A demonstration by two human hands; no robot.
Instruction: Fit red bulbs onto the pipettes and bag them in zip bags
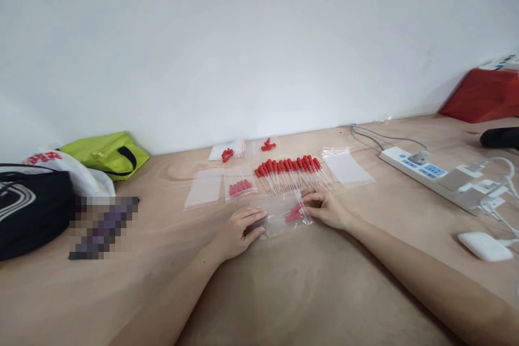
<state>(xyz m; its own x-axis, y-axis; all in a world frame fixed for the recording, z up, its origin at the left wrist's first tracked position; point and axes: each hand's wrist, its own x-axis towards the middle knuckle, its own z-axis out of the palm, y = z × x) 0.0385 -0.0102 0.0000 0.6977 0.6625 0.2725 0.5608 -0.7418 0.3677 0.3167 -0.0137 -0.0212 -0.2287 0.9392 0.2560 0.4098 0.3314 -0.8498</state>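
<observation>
A clear zip bag (279, 225) lies flat on the table between my hands. Inside it, or partly in its right end, are droppers with red rubber bulbs (293, 217). My left hand (242, 227) grips the bag's left end, thumb and fingers curled at its edge. At the bag's right end, my right hand (324, 208) has thumb and fingers closed around the red bulb end of a dropper; the exact contact is partly hidden. Just behind lies a row of several loose droppers (290, 167), bulbs pointing away from me. A filled zip bag (240, 186) with several droppers rests left of the row.
Flat zip bags lie at left (205, 186) and right (347, 166). Red bulbs (227, 155) sit on bags near the wall, with another small pile (268, 145) beside them. A power strip (430, 175) and white charger (484, 246) stand right; a green bag (107, 154) and black bag (34, 216) left.
</observation>
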